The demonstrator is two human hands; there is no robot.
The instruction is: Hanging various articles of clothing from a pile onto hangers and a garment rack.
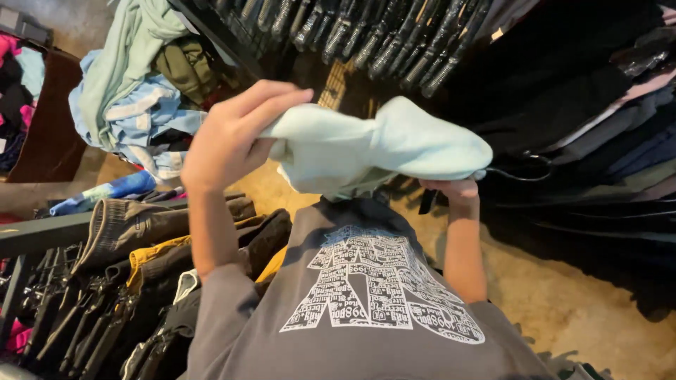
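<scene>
A pale mint garment [380, 148] is bunched up in front of me, above my grey T-shirt with a white print [366, 295]. My left hand [232, 134] grips the garment's left end, fingers curled over the cloth. My right hand [458, 188] is under the garment's right end and mostly hidden by it; it seems to hold the cloth from below. A black hanger hook [524, 172] sticks out just to the right of that hand.
A rail of dark and brown garments on black hangers [127, 274] hangs at the lower left. More hangers [366, 35] line the top, with dark clothes [598, 127] at the right. A heap of pale clothes [134, 91] lies at the upper left. Tan floor [563, 295] shows at the lower right.
</scene>
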